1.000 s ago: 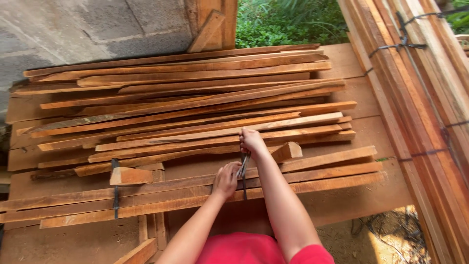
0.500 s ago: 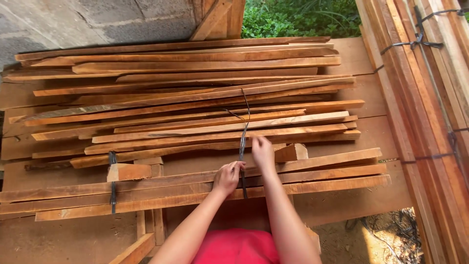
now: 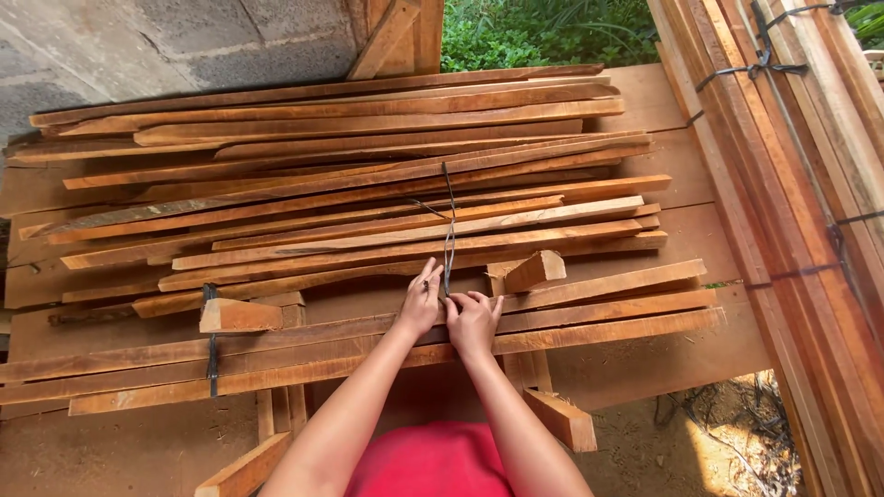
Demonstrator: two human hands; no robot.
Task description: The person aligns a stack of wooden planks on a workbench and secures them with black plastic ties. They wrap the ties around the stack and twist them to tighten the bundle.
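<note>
A dark thin strap (image 3: 449, 225) runs up from my hands across a loose pile of long reddish wooden slats (image 3: 368, 198). My left hand (image 3: 421, 302) pinches the strap's lower part just above the nearest slats. My right hand (image 3: 471, 322) sits beside it, fingers curled on the strap where it crosses the front bundle of slats (image 3: 599, 308). Both hands touch each other at the bundle's middle. The strap's far end lies slack on the pile.
Another dark strap (image 3: 211, 345) binds the front bundle at the left, next to a short wood block (image 3: 239, 316). A second block (image 3: 535, 271) lies right of my hands. Tied stacks of planks (image 3: 792, 184) run along the right. An offcut (image 3: 562, 419) lies below on the ground.
My right hand came down from the upper slats to join the left hand at the front bundle. The strap now lies stretched farther up over the pile.
</note>
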